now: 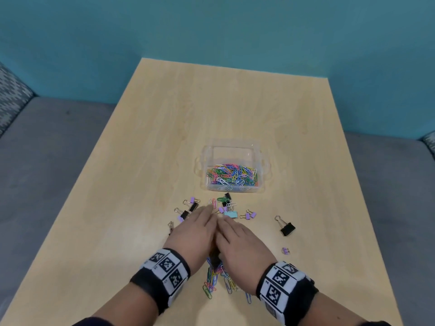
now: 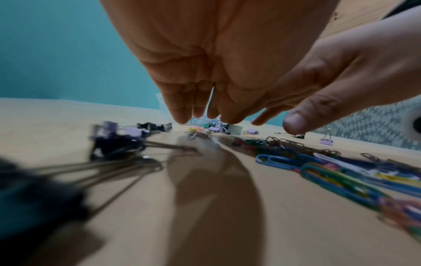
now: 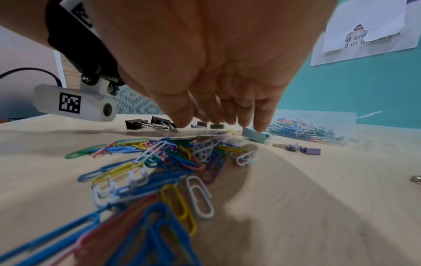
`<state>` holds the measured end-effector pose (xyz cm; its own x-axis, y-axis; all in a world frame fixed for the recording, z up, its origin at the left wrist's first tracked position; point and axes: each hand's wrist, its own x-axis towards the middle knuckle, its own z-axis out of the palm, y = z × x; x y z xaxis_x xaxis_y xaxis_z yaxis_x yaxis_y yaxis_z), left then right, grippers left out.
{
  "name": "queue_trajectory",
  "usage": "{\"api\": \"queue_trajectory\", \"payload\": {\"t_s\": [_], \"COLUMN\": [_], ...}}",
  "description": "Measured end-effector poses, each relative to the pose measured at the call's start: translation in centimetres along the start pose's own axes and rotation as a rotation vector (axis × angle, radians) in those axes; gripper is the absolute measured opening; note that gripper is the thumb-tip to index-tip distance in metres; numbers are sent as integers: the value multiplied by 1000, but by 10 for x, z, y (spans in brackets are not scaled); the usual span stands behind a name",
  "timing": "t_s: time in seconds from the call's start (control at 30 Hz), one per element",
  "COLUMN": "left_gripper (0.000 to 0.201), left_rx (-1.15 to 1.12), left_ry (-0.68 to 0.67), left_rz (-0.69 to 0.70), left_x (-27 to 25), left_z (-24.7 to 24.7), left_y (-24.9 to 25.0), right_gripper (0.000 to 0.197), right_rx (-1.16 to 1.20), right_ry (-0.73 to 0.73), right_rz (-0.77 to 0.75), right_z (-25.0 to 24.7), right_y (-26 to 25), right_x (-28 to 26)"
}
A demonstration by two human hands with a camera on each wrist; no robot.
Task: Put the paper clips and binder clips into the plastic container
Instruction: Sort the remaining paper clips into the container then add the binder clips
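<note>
Left hand (image 1: 193, 234) and right hand (image 1: 240, 241), both flat, empty, cup over the paper clips (image 3: 159, 162). Advise scooping inward, edges tight on the worktop (image 1: 141, 161); then tip into the plastic container (image 1: 259, 161).

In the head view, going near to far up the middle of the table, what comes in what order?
Loose paper clips → the two hands, left hand beside right hand → teal binder clip → plastic container, already partly filled with paper clips → bare table → teal wall.
</note>
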<state>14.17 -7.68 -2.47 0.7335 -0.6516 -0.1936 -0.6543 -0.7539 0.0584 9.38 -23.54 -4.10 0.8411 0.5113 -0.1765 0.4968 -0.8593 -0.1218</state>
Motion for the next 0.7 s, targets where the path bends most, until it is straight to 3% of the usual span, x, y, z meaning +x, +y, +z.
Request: {"api": "queue_trajectory", "payload": {"t_s": [0.1, 0.17, 0.33, 0.53, 0.7], "left_gripper": [61, 61, 63, 57, 42], "left_rx": [142, 118, -6, -249, -182], "left_ry": [-73, -153, -165, -11, 84], "left_rz": [12, -46, -113, -99, -137], "left_x": [19, 24, 3, -31, 1], "left_z": [-1, 0, 13, 34, 20], "left_y": [5, 3, 6, 26, 11], "right_gripper": [65, 63, 52, 50, 48], "right_rx": [-22, -20, -11, 25, 45], "right_ry": [-26, -39, -56, -35, -25], "right_rz": [75, 123, 130, 146, 119], "right_z": [-1, -3, -1, -10, -13], "right_y": [0, 3, 15, 29, 27], "right_x": [-1, -7, -24, -29, -11]}}
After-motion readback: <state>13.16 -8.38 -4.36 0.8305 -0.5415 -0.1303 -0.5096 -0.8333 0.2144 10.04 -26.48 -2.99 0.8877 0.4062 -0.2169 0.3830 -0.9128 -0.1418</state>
